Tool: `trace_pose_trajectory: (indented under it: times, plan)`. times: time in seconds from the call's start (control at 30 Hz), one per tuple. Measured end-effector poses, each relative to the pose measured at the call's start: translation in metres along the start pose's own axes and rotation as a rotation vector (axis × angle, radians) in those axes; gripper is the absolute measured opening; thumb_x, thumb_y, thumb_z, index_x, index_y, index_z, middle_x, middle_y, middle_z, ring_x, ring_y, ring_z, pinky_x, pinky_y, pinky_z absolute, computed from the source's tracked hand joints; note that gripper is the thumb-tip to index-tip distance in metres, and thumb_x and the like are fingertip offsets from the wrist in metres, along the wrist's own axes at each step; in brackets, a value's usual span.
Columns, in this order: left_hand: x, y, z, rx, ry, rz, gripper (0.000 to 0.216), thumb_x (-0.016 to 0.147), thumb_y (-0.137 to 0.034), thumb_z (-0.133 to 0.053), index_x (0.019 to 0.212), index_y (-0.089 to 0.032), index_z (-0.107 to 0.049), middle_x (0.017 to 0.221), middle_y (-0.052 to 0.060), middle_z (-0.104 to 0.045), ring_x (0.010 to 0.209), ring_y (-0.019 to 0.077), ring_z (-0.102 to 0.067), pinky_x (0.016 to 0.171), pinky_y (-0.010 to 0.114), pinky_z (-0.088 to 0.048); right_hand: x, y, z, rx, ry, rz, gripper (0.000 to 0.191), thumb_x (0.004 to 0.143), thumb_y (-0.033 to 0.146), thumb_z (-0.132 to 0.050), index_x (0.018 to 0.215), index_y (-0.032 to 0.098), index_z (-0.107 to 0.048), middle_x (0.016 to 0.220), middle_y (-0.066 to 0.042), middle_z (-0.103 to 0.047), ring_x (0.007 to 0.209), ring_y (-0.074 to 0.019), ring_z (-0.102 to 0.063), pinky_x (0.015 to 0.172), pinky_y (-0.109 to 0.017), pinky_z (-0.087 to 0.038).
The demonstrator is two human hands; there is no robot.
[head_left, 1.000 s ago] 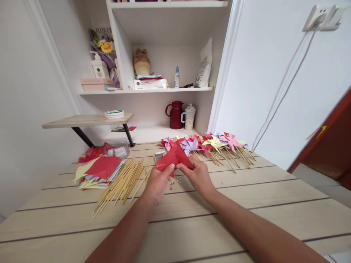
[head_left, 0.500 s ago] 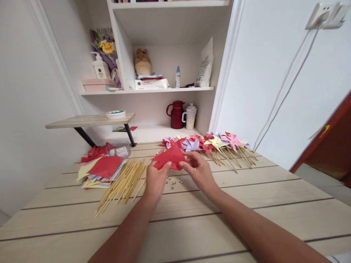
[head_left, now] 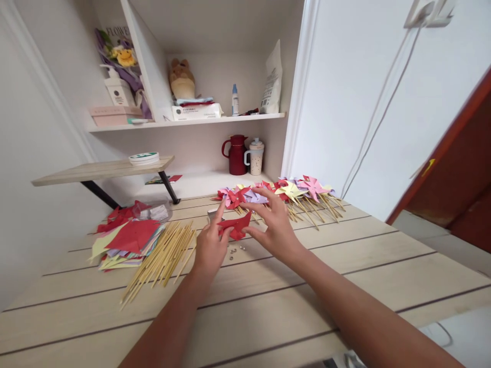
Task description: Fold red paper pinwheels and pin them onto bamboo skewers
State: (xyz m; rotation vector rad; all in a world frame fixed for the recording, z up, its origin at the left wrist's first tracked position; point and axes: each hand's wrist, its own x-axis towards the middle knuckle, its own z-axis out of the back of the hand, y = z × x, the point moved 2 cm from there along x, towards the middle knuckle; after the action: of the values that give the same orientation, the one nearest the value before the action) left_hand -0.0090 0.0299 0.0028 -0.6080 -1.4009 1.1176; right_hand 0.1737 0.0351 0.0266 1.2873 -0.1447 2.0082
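A folded red paper piece (head_left: pixel 235 226) is pinched from both sides above the wooden table (head_left: pixel 268 306). My left hand (head_left: pixel 209 248) grips its left edge, thumb and fingers closed on it. On the paper's right side my right hand (head_left: pixel 273 230) pinches it with thumb and forefinger while the other fingers spread out over it. Several small silver pins (head_left: pixel 237 250) lie on the table just below the hands. A row of finished paper pinwheels (head_left: pixel 284 194) on sticks lies beyond the hands.
A bundle of bamboo sticks (head_left: pixel 161 258) and a stack of coloured paper squares (head_left: pixel 125 243) lie at the left. A low wooden riser (head_left: pixel 103 169) stands behind them. Shelves at the back hold a red jug (head_left: pixel 237 155), a cup and bottles. The table's edge runs along the right.
The red paper has been folded smaller and brought lower toward the table. My right hand's fingers have spread out over it. The camera has tilted and shifted to the right.
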Motion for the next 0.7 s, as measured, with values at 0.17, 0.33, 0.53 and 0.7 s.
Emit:
trace_pose_trajectory:
  times: [0.17, 0.33, 0.53, 0.7]
  plan:
    - [-0.003, -0.004, -0.006, 0.049, 0.059, -0.104, 0.046, 0.075, -0.021, -0.075, 0.119, -0.036, -0.072, 0.085, 0.002, -0.074, 0.082, 0.0229, -0.062, 0.089, 0.033, -0.046, 0.0, -0.002, -0.005, -0.027, 0.047, 0.004, 0.026, 0.079, 0.021, -0.077, 0.104, 0.028, -0.074, 0.142, -0.009, -0.055, 0.13, -0.0338, -0.048, 0.105, -0.054, -0.037]
    - [-0.007, -0.009, -0.009, 0.008, 0.044, -0.093, 0.044, 0.075, -0.026, -0.078, 0.118, -0.033, -0.073, 0.09, 0.003, -0.074, 0.092, 0.0248, -0.063, 0.098, 0.037, -0.045, 0.001, -0.003, -0.009, 0.078, 0.052, -0.076, 0.011, 0.08, 0.014, -0.072, 0.076, 0.024, -0.074, 0.119, -0.007, -0.072, 0.112, -0.0308, -0.059, 0.1, -0.053, -0.039]
    - [-0.003, 0.001, -0.006, -0.24, -0.041, 0.036, 0.082, 0.078, -0.04, -0.078, 0.15, -0.034, -0.039, 0.121, 0.008, -0.069, 0.11, 0.0238, -0.065, 0.099, 0.036, -0.046, -0.001, -0.013, -0.016, 0.615, 0.078, -0.583, 0.015, 0.075, 0.031, -0.075, 0.085, 0.019, -0.078, 0.089, -0.007, -0.077, 0.087, -0.0259, -0.066, 0.082, -0.041, -0.049]
    - [0.002, 0.018, -0.006, -0.36, -0.079, 0.224, 0.062, 0.088, -0.059, -0.06, 0.139, -0.026, -0.053, 0.133, 0.013, -0.064, 0.123, 0.0246, -0.06, 0.107, 0.039, -0.039, -0.002, -0.019, -0.019, 0.943, -0.041, -0.862, 0.027, 0.066, 0.038, -0.081, 0.08, 0.016, -0.078, 0.078, -0.006, -0.077, 0.073, -0.0217, -0.065, 0.073, -0.034, -0.048]
